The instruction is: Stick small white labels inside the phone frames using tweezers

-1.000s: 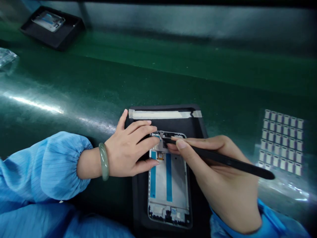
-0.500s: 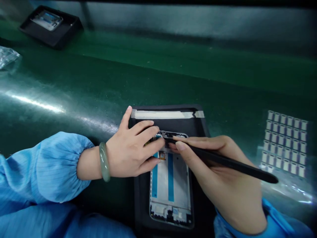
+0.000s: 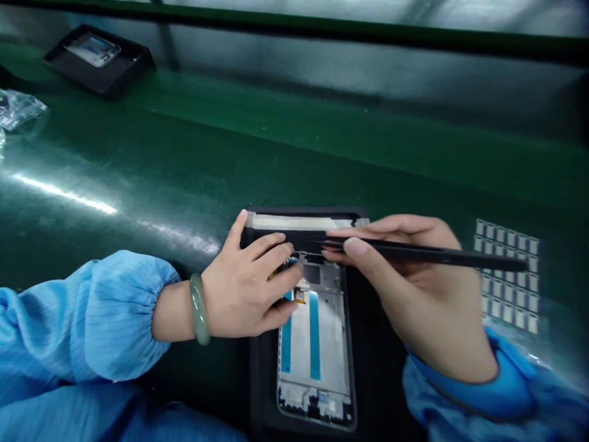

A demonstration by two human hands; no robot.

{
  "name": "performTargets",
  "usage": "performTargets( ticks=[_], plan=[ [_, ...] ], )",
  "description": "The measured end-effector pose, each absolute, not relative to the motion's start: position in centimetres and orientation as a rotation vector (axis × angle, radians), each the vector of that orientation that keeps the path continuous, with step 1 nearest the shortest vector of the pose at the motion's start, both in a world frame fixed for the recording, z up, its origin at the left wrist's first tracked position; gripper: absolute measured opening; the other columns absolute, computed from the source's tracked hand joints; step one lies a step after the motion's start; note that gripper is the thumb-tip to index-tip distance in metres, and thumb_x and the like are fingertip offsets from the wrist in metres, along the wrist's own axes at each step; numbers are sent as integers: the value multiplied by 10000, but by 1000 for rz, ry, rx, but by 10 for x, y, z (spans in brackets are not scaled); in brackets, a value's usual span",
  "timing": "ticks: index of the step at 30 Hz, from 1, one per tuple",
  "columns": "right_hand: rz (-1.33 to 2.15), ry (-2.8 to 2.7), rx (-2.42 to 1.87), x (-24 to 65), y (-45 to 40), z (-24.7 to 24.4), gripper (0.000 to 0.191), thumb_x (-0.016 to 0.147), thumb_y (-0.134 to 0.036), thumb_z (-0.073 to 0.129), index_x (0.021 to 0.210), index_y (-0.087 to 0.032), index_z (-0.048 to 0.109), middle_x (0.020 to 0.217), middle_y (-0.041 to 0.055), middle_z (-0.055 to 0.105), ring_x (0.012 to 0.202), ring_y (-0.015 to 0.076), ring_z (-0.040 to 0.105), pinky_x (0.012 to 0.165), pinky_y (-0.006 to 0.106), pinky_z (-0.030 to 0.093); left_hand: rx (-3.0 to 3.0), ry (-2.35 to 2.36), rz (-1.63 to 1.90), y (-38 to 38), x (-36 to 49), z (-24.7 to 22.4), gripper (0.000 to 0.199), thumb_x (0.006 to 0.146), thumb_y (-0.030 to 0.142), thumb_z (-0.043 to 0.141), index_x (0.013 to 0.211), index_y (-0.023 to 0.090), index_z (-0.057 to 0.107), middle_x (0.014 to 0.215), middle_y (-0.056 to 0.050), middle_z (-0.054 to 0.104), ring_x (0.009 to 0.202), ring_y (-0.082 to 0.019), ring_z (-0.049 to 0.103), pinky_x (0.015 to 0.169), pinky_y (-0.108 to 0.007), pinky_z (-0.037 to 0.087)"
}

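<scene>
A phone frame point(image 3: 329, 344) with blue adhesive strips lies in a black tray point(image 3: 264, 368). My left hand point(image 3: 251, 282), fingers spread, rests over the frame's upper left edge and hides that corner. Close to its fingertips shows a small orange flex connector point(image 3: 300, 298). My right hand point(image 3: 414, 276) is closed around black tweezers point(image 3: 442, 253), held almost level. Their tips point left, just above the top edge of the frame, and nothing can be made out between them.
A sheet of small pale pads point(image 3: 508, 270) lies on the green table at right. Whitish tape point(image 3: 294, 222) runs along the tray's far edge. At the far left stand another black tray point(image 3: 108, 80) with a phone frame point(image 3: 94, 49) in it and a clear plastic bag point(image 3: 21, 109).
My right hand has lifted the tweezers away from the upper part of the phone frame, toward the tray's far edge, and turned them more level. My left hand stays on the frame.
</scene>
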State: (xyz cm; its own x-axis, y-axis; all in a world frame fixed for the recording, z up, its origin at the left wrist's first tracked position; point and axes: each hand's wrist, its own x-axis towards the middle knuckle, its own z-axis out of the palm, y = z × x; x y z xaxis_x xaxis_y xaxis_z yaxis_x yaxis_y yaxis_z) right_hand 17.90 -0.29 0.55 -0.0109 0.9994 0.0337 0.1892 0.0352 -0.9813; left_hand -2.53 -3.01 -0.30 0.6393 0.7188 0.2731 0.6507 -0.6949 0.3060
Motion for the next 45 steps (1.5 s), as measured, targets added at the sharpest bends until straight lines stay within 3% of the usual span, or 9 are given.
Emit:
performTargets(
  ticks=[10,14,19,31,39,45],
  plan=[
    [1073,-1600,-1307,183,-4,3,191,789,-268,717,902,-259,563,862,-2,713,800,179,715,639,273,599,2614,1127,562,-33,-25,-2,341,924,368,476,1163,156,595,1299,-147,591,1281,-310,483,1124,-692,102],
    [1052,-1631,-1311,185,-5,1,173,792,-288,716,900,-255,585,872,12,710,804,185,710,605,272,594,2590,1090,529,-32,-25,-2,334,937,362,464,1163,147,582,1396,-137,525,1341,-304,427,1135,-690,25],
    [1050,-1647,-1315,186,-6,2,164,799,-286,713,896,-247,586,891,18,712,848,185,707,669,287,602,2554,1074,563,-32,-25,-3,326,943,353,457,1169,150,577,1345,-118,574,1344,-279,433,1146,-664,-44],
    [1056,-1653,-1285,186,-7,1,157,805,-282,699,902,-274,576,898,-11,710,863,184,704,739,316,597,2542,1041,599,-32,-27,-2,335,933,340,486,1178,128,573,1319,-116,596,1339,-281,441,1151,-652,-64],
    [1023,-1703,-1281,187,-7,0,160,810,-275,706,893,-257,570,893,-3,712,853,166,703,730,276,586,2548,1043,588,-32,-27,-2,341,929,335,496,1185,122,566,1309,-113,599,1343,-275,433,1145,-643,-84],
    [960,-1733,-1261,186,-8,0,138,815,-260,703,863,-263,574,875,-5,718,832,182,706,700,298,592,2534,1073,594,-33,-27,-3,331,931,343,483,1174,134,569,1299,-141,594,1342,-290,433,1143,-660,-25]
  ],
)
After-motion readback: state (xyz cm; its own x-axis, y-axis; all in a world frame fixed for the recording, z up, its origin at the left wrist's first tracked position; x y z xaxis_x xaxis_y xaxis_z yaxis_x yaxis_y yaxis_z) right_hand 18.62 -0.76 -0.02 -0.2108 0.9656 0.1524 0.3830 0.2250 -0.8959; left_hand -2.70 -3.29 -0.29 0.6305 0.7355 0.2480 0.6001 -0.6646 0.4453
